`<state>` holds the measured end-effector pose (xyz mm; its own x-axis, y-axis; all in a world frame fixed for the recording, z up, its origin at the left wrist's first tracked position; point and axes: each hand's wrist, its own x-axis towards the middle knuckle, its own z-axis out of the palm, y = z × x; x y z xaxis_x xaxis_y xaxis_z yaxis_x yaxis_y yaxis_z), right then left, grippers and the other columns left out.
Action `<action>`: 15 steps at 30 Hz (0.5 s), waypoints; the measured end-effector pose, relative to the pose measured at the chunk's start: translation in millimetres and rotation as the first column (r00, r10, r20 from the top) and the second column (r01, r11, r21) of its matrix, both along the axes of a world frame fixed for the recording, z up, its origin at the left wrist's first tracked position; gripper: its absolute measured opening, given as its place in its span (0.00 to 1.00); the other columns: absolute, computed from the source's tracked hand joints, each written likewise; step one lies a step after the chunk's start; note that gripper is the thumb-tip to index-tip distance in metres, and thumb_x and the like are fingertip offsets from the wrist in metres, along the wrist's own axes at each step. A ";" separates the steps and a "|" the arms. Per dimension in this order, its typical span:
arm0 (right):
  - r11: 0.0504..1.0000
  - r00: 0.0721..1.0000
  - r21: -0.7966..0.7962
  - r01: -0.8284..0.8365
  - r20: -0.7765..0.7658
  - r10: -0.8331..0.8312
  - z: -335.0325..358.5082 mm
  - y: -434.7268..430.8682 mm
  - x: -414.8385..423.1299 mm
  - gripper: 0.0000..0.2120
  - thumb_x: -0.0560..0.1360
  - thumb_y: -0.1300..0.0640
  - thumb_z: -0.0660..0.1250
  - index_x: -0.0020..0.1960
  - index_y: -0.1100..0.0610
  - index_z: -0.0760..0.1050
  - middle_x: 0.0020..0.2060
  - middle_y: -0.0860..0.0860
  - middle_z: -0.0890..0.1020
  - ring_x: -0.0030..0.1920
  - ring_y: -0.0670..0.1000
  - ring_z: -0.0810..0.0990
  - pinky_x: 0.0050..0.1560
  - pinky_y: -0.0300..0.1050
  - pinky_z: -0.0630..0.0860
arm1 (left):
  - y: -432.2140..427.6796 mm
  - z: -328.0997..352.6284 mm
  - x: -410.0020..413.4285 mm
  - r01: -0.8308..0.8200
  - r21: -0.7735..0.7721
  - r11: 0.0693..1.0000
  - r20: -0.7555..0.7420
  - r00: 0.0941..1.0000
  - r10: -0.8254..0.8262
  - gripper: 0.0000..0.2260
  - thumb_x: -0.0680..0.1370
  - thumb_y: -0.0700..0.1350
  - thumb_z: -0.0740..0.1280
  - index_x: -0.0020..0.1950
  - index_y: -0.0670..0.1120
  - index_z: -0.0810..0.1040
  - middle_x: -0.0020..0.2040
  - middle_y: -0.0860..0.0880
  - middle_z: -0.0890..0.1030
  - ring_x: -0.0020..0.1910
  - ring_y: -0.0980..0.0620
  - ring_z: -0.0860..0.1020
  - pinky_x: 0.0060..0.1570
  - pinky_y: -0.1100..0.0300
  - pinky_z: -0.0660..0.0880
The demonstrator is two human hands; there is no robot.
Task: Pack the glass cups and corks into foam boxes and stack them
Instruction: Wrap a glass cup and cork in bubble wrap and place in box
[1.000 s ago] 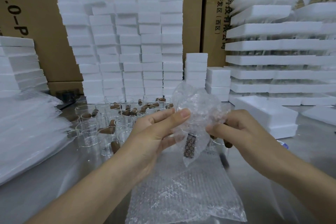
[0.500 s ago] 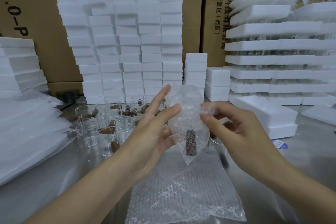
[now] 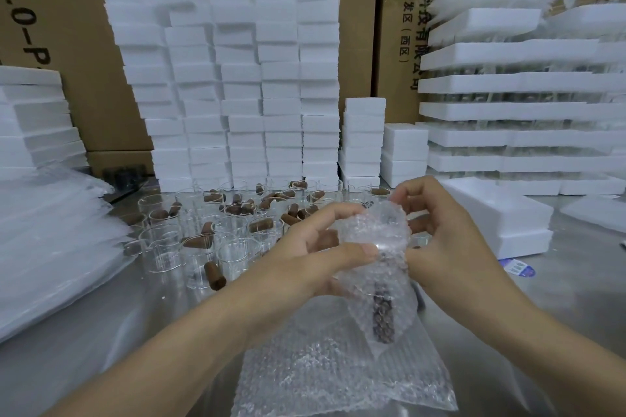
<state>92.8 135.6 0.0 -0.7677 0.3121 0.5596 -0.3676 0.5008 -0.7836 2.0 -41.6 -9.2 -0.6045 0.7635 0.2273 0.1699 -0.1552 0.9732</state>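
Head view: brown cartons [image 3: 101, 44] wall off the far side from 10 to 2 o'clock. Against them at 12 o'clock rises a tall block of stacked white foam boxes [image 3: 237, 78], with two shorter columns beside it. At 2 o'clock stands a layered stack of wide foam trays [image 3: 508, 85] with glassware showing between the layers, which reads as finished work. The steel bench [image 3: 84, 366] carries all of this, plus a sloping pile of white sheets [image 3: 44, 247] at 9 o'clock and two larger foam boxes [image 3: 501, 213] stacked at 3 o'clock.

At 6 o'clock a flat bubble-wrap sheet [image 3: 338, 376] lies on the bench. Between 10 and 12 o'clock, just in front of the foam block, dozens of glass cups [image 3: 169, 247] stand loose with brown corks [image 3: 215, 276] in and among them, so most of the packing looks undone.

At centre, the left hand [image 3: 315, 257] pinches a bubble-wrap bundle [image 3: 376, 237] between thumb and fingers, and the right hand [image 3: 450, 240] grips its other side with curled fingers, both raised above the flat sheet. A dark wrapped cork [image 3: 382, 318] shows through the bundle's lower part; a cup seems to sit above it, though the wrap blurs it. This bundle is not yet in any foam box.
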 end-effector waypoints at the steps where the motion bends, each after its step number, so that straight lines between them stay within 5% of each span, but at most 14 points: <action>1: 1.000 1.000 0.008 -0.016 -0.001 0.016 0.5 -0.6 1.5 0.20 0.71 0.67 0.79 0.52 0.46 0.78 0.46 0.46 0.82 0.40 0.48 0.78 0.37 0.37 0.76 | 0.4 0.5 0.7 0.002 -0.007 1.000 0.002 1.000 -0.002 0.22 0.73 0.56 0.78 0.67 0.60 0.81 0.63 0.49 0.86 0.61 0.47 0.86 0.53 0.55 0.83; 5: 0.984 0.994 0.156 0.085 -0.085 -0.072 -0.1 -1.4 4.6 0.17 0.70 0.68 0.77 0.50 0.48 0.82 0.44 0.45 0.84 0.46 0.50 0.81 0.40 0.42 0.78 | 0.5 3.7 0.8 -0.008 0.021 1.000 0.070 0.998 0.006 0.19 0.73 0.56 0.75 0.64 0.58 0.84 0.61 0.48 0.87 0.57 0.48 0.86 0.54 0.56 0.83; 9: 0.986 0.981 0.094 0.135 -0.151 -0.120 2.5 -3.7 5.8 0.13 0.67 0.64 0.78 0.46 0.50 0.81 0.41 0.46 0.84 0.44 0.51 0.82 0.43 0.46 0.79 | 1.3 3.5 -0.5 -0.022 0.109 0.994 0.175 0.985 0.003 0.15 0.74 0.53 0.76 0.61 0.57 0.86 0.58 0.47 0.88 0.52 0.50 0.86 0.49 0.60 0.82; 15: 0.992 0.972 0.046 0.117 -0.211 -0.105 1.2 -4.4 5.0 0.06 0.70 0.59 0.76 0.40 0.52 0.80 0.37 0.47 0.84 0.40 0.51 0.81 0.42 0.44 0.78 | 5.0 -0.3 -2.3 -0.070 0.206 0.976 0.221 0.975 0.024 0.18 0.74 0.54 0.76 0.64 0.54 0.85 0.63 0.44 0.87 0.58 0.45 0.86 0.56 0.54 0.83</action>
